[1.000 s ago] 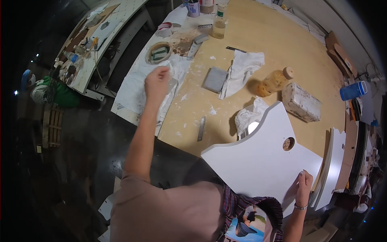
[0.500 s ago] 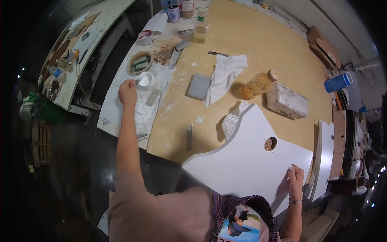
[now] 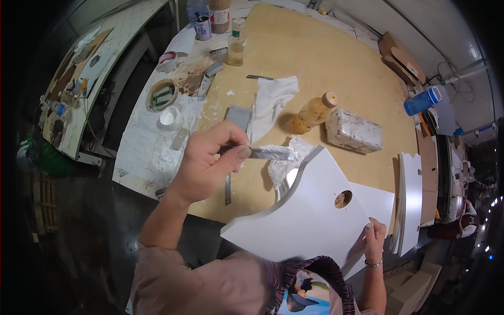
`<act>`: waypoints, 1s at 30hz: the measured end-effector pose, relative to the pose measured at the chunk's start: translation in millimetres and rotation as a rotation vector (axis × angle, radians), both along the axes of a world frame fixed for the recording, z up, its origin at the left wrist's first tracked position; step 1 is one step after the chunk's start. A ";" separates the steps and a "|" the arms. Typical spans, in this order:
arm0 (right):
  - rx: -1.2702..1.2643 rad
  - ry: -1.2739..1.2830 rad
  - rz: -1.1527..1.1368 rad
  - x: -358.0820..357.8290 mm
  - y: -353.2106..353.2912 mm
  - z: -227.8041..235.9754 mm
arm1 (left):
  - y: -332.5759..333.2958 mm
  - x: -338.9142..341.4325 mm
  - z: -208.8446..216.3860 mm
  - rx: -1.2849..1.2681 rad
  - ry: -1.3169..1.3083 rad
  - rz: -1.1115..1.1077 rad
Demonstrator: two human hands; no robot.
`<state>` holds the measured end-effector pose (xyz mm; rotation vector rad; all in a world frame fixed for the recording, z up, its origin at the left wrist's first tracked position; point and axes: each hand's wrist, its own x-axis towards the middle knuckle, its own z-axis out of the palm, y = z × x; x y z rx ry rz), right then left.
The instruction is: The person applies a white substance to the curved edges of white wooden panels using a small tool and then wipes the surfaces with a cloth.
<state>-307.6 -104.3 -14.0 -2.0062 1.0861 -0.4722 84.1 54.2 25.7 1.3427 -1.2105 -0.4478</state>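
Note:
My left hand [image 3: 212, 160] is closed around a narrow metal putty knife [image 3: 272, 153], whose blade carries white paste. It is raised over the near part of the table, with the blade tip close to the curved edge of a white panel [image 3: 294, 226]. A hole near the panel's far corner shows brown inside. My right hand [image 3: 375, 239] grips the panel's right edge, thumb on top, and the panel is tilted. An open white jar [image 3: 169, 118] stands at the left on a paste-smeared sheet [image 3: 139, 149]. Crumpled white paper [image 3: 283, 168] lies behind the panel.
A yellowish bottle [image 3: 315, 113] and a stained, wrapped block [image 3: 354, 131] stand beyond the panel. A white cloth [image 3: 273, 105] and a grey pad [image 3: 240, 115] lie mid-table. More white panels [image 3: 410, 202] lean at the right. A tape roll [image 3: 163, 95] sits at the left.
My left hand has moved from the white jar rightward and nearer, bringing the paste-laden putty knife toward the panel. My right hand keeps its hold, and the panel looks more tilted.

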 end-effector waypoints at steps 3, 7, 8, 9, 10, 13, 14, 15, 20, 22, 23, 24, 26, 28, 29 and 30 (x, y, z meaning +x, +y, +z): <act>-0.029 -0.034 0.010 -7.0 -0.2 -2.5 | -6.1 -7.4 7.2 0.085 0.079 -0.058; -0.022 -0.043 0.002 -10.6 1.4 -2.4 | -9.5 -12.9 17.8 0.090 -0.036 -0.041; -0.018 -0.049 0.001 -10.9 1.9 -2.8 | -9.8 -13.8 19.5 0.091 -0.038 -0.041; -0.014 -0.055 0.001 -11.6 2.0 -3.1 | -10.4 -14.7 21.0 0.080 -0.060 -0.042; -0.013 -0.056 0.000 -12.8 1.5 -3.9 | -11.2 -15.6 22.5 0.069 -0.082 -0.043; -0.040 -0.053 0.013 -16.3 0.4 -6.2 | -15.5 -18.8 27.5 0.032 -0.222 -0.003; -0.041 -0.054 0.017 -15.9 0.4 -6.3 | -16.5 -19.1 28.4 0.033 -0.224 -0.003; -0.043 -0.054 0.020 -16.2 0.4 -6.6 | -17.7 -19.3 29.2 0.003 -0.233 0.017; -0.048 -0.051 0.007 -20.9 -0.2 -9.7 | -18.5 -20.7 37.7 -0.036 -0.289 0.004; -0.057 -0.051 0.011 -22.3 -1.3 -11.5 | -21.9 -22.7 41.7 -0.035 -0.384 0.005; -0.053 -0.044 0.010 -23.4 -2.1 -12.7 | -25.0 -22.9 42.7 -0.036 -0.385 0.003; -0.049 -0.038 0.009 -24.2 -2.7 -13.1 | -28.7 -22.6 43.9 -0.053 -0.401 0.020; -0.042 -0.041 0.007 -21.9 -2.6 -12.0 | -30.9 -23.5 47.0 -0.070 -0.420 0.034; -0.034 -0.044 0.005 -21.6 -3.7 -13.1 | -30.0 -24.1 50.2 -0.020 -0.369 -0.015; -0.030 -0.042 0.008 -22.7 -5.4 -15.6 | -31.9 -24.3 49.2 -0.019 -0.371 -0.019; -0.024 -0.040 0.013 -23.8 -6.7 -18.3 | -34.5 -24.4 46.4 -0.041 -0.404 -0.007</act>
